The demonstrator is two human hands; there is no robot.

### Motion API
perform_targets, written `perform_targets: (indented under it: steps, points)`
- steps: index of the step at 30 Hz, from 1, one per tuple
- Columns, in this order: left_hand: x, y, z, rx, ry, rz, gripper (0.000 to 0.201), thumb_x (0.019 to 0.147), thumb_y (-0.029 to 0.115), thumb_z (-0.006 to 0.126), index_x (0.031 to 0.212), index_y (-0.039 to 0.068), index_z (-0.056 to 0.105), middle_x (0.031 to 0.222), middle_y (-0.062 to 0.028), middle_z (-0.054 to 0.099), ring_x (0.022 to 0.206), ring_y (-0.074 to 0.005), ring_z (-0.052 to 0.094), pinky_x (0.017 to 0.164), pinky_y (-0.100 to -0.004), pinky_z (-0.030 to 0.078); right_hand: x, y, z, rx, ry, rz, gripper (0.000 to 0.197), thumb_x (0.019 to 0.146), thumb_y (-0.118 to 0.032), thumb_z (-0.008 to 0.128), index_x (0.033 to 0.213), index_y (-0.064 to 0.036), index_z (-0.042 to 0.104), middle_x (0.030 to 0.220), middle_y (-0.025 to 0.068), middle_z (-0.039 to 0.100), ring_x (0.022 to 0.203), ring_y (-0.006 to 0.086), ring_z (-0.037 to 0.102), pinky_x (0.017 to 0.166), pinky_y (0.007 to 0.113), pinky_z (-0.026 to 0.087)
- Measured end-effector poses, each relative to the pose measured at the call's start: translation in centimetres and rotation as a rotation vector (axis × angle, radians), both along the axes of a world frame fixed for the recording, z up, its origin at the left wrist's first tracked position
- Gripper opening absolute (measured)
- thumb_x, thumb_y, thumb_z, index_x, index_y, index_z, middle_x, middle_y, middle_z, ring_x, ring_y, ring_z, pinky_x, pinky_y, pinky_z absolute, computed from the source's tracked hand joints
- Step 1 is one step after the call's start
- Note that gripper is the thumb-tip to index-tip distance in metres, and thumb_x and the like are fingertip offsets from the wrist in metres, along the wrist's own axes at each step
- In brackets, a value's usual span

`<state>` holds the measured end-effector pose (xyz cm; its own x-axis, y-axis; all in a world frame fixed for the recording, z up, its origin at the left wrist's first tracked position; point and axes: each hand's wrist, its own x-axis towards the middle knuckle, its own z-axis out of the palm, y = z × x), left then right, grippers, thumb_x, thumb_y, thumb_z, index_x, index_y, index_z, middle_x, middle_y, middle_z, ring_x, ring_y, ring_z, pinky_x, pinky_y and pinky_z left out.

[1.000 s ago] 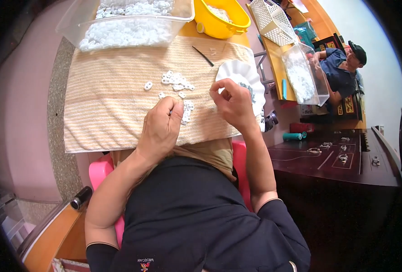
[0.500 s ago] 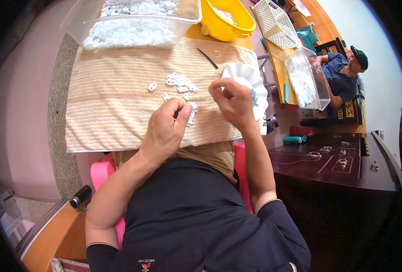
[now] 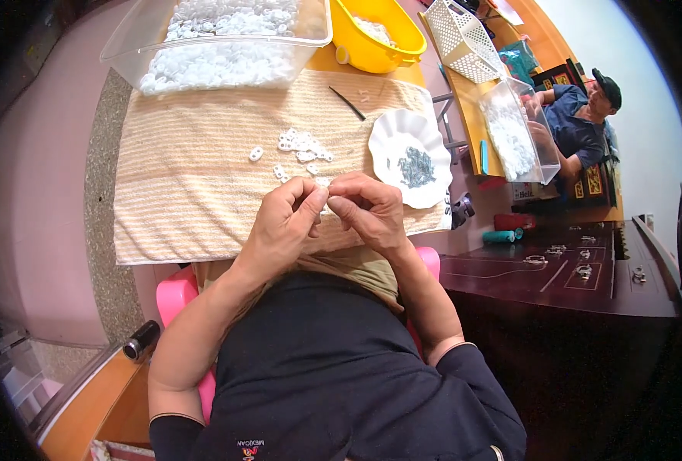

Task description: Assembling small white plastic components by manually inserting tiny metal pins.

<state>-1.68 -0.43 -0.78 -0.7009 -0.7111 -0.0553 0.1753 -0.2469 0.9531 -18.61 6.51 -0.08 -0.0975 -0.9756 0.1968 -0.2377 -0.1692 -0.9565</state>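
My left hand [image 3: 286,213] is closed in a pinch, thumb against forefinger, over the near part of the towel. Fingertip to fingertip with it, my right hand [image 3: 369,209] is pinched too. White shows by the fingertips, but what either hand holds is hidden or too small to name. Just beyond them lie several small white plastic pieces with two holes [image 3: 301,144]; one single piece [image 3: 256,154] sits apart on the left. To the right, a white scalloped plate [image 3: 391,134] carries a heap of tiny dark grey bits [image 3: 416,167].
A striped towel [image 3: 179,184] covers the table. At its far side stand a clear tub [image 3: 226,50] full of white pieces and a yellow basin [image 3: 375,50]. Dark tweezers [image 3: 347,104] lie near the basin. Another person [image 3: 575,123] works behind a clear bin [image 3: 510,131].
My right hand has come from over the plate leftward and nearer me, meeting my left hand. The plate and its dark bits are now uncovered. My left hand stays nearly in place.
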Motion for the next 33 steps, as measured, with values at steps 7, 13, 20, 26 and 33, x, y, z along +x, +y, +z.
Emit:
perform_targets:
  steps: [7, 13, 20, 26, 33]
  points:
    - [0.0, -0.2, 0.1, 0.107, 0.035, -0.013, 0.023, 0.097, 0.021, 0.055, 0.093, -0.001, 0.060, 0.074, 0.0000, 0.055, 0.064, -0.0055, 0.052, 0.058, -0.0202, 0.048, 0.5, 0.1, 0.1, 0.127, -0.139, -0.065, 0.012, 0.090, -0.003, 0.061, 0.100, 0.0041, 0.063, 0.092, 0.0067, 0.061, 0.059, 0.0052, 0.055, 0.049, 0.018, 0.045]
    - [-0.1, -0.3, 0.1, 0.226, 0.072, -0.008, 0.022, 0.093, 0.009, 0.058, 0.110, -0.004, 0.062, 0.086, -0.0034, 0.063, 0.069, -0.0074, 0.058, 0.067, -0.0213, 0.053, 0.1, 0.2, -0.1, 0.122, -0.186, -0.126, 0.011, 0.092, -0.004, 0.060, 0.098, 0.0041, 0.061, 0.091, 0.0057, 0.061, 0.060, 0.0056, 0.055, 0.050, 0.018, 0.046]
    - [0.1, -0.5, 0.0, 0.325, 0.092, 0.010, 0.021, 0.088, 0.001, 0.062, 0.108, -0.004, 0.062, 0.090, -0.0068, 0.066, 0.074, -0.0093, 0.062, 0.069, -0.0221, 0.054, -0.1, 0.0, -0.6, 0.099, -0.158, -0.107, 0.011, 0.091, -0.003, 0.060, 0.099, 0.0046, 0.061, 0.091, 0.0063, 0.061, 0.062, 0.0065, 0.056, 0.051, 0.019, 0.047]
    - [0.2, -0.6, 0.0, 0.396, 0.068, 0.033, 0.022, 0.088, 0.002, 0.063, 0.108, -0.005, 0.062, 0.091, -0.0089, 0.068, 0.077, -0.0109, 0.065, 0.073, -0.0233, 0.055, -0.3, 0.1, -1.0, 0.105, -0.123, -0.096, 0.010, 0.090, -0.002, 0.060, 0.099, 0.0038, 0.061, 0.092, 0.0067, 0.061, 0.065, 0.0068, 0.057, 0.053, 0.019, 0.047]
    - [0.1, -0.6, 0.3, 0.454, 0.064, 0.041, 0.023, 0.087, 0.000, 0.063, 0.109, -0.006, 0.062, 0.091, -0.0098, 0.068, 0.078, -0.0118, 0.065, 0.074, -0.0234, 0.056, -0.3, -0.2, -1.0, 0.074, -0.037, -0.088, 0.009, 0.086, -0.003, 0.066, 0.094, 0.0023, 0.065, 0.088, 0.0040, 0.063, 0.074, 0.0073, 0.057, 0.063, 0.021, 0.045]
